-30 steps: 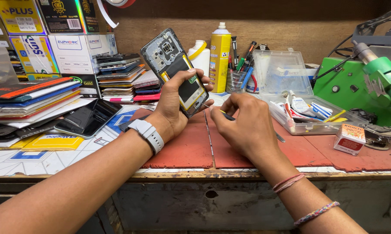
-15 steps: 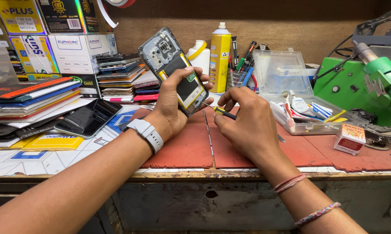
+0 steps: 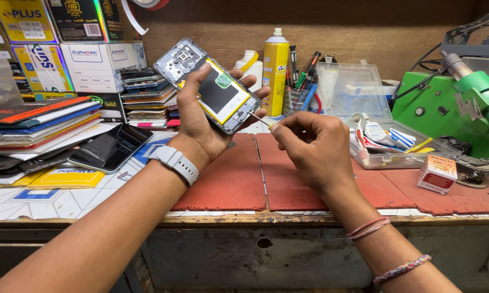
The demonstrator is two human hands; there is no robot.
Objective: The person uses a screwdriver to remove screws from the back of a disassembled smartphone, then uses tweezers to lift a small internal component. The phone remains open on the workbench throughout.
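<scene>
Left hand (image 3: 201, 116) is gripping an opened phone (image 3: 212, 87) from behind, fingers curling over its far edge and thumb lying along the near side; the phone is tilting above the counter (image 3: 223, 187), its back cover off, exposing a black battery with a yellow border and a small green tab. A white wristband (image 3: 175, 163) is circling the left wrist. Right hand (image 3: 312, 146) is hovering just beside the phone's lower corner, fingers pinching closed on a thin pale tool (image 3: 259, 119) whose tip is touching that corner; the tool's exact kind is too small to tell. Thread bracelets (image 3: 368, 228) are resting on the right forearm.

Beneath both hands, red mats (image 3: 244, 184) are covering the counter. To the left, a dark phone (image 3: 110, 147) is lying face up beside stacked flat packets (image 3: 38, 122), with printed boxes (image 3: 92, 65) and a pile of phone parts (image 3: 144, 95) behind. Behind the hands, a yellow spray can (image 3: 275, 62) and a cup of screwdrivers (image 3: 298, 92) are standing upright. To the right, a clear plastic box (image 3: 385, 138) is holding small tubes, a small orange box (image 3: 437, 173) is sitting near it, and a green machine (image 3: 450, 108) is occupying the far corner.
</scene>
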